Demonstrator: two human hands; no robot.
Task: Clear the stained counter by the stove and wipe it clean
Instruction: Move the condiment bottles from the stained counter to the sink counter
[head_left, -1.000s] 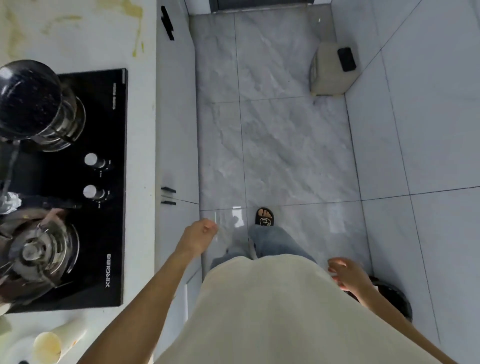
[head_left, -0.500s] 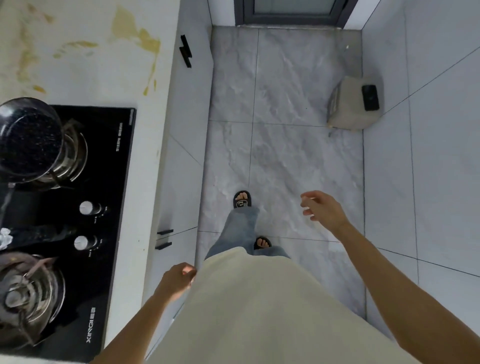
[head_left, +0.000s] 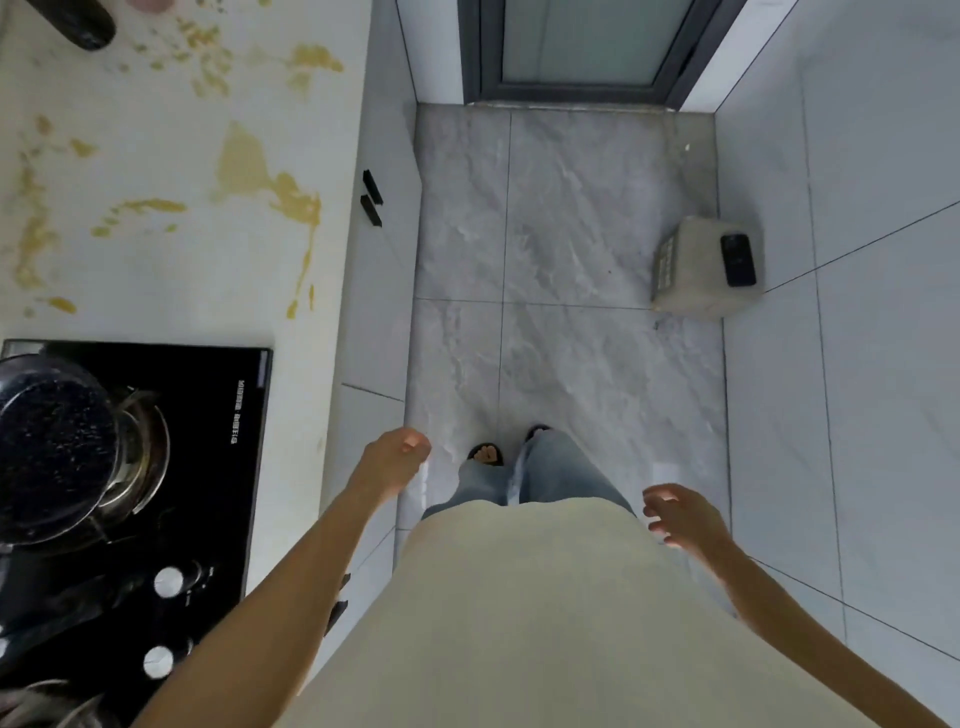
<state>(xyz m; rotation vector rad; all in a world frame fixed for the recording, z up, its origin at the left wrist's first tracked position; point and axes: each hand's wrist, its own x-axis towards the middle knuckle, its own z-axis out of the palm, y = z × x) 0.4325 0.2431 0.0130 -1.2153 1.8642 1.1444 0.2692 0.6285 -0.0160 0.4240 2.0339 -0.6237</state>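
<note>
The white counter (head_left: 171, 270) beyond the black stove (head_left: 228, 467) carries yellow-brown smears (head_left: 270, 182) across most of its surface. A dark object (head_left: 78, 21) and a pinkish thing lie at its far end, cut by the frame. My left hand (head_left: 397, 457) hangs loosely curled beside the counter's front edge, over the floor, holding nothing. My right hand (head_left: 675, 514) is out to the right at hip height, fingers spread, empty. Neither hand touches the counter.
A black speckled pot (head_left: 52, 441) sits on the stove's far burner, with two knobs (head_left: 166, 582) nearer me. White cabinet fronts with black handles (head_left: 371, 197) run below the counter. A beige stool with a phone (head_left: 737, 260) stands by the right wall. A door (head_left: 582, 47) closes the aisle's end.
I have walked forward along the aisle, so more stained counter shows past the stove. My left hand swung forward and my right hand dropped back to my side.
</note>
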